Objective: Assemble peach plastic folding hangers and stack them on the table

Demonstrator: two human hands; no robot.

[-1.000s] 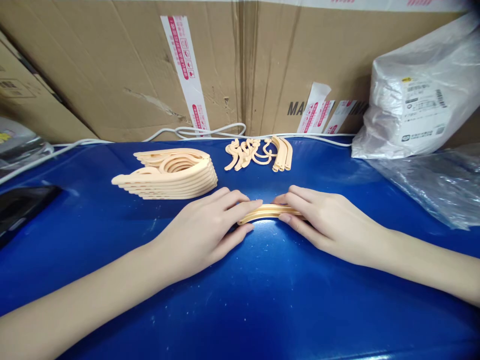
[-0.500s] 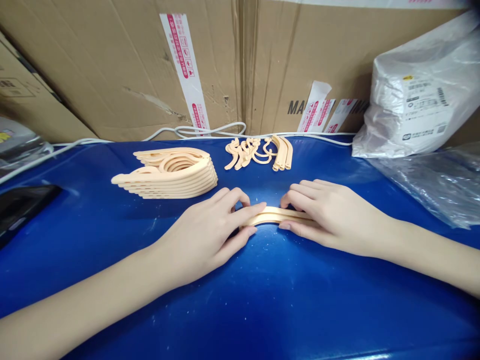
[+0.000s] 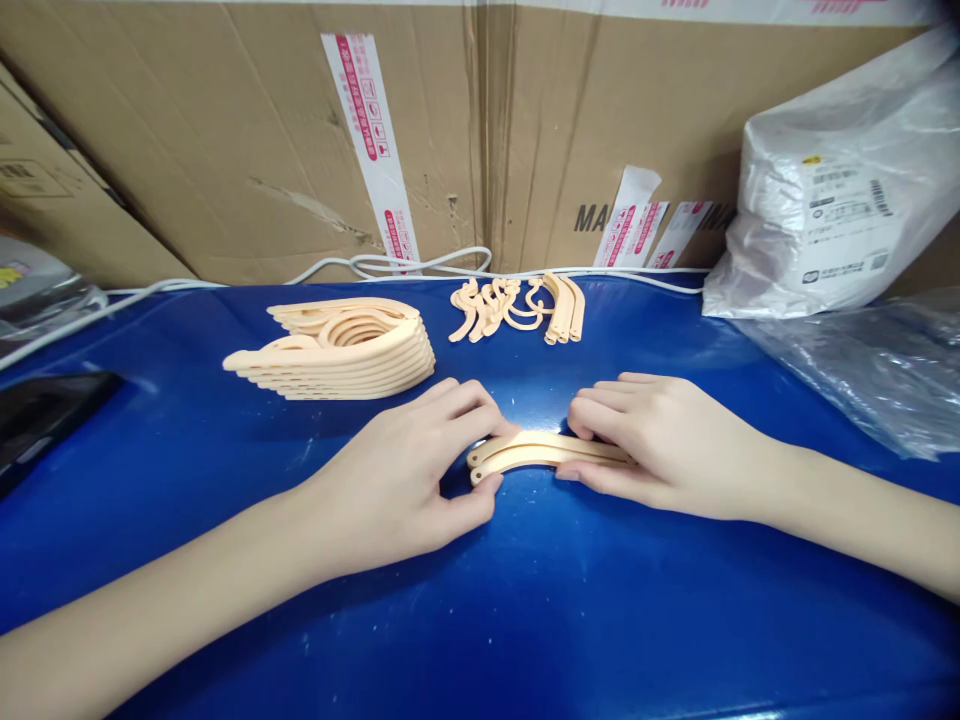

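Observation:
Two curved peach plastic strips lie together on the blue table cover. My left hand pinches their left ends between thumb and curled fingers. My right hand grips their right part, fingers bent over the top and thumb underneath. Behind my left hand stands a stack of assembled peach hanger-shaped pieces. A loose pile of small peach hooks and curved strips lies further back, in the middle.
Cardboard boxes wall off the back, with a white cable along their foot. A white plastic bag and clear plastic film sit at the right. A black flat object lies at the left edge.
Both hands curled their fingers and drew the strips a little nearer to me. The left ends of the strips now show apart as two pieces.

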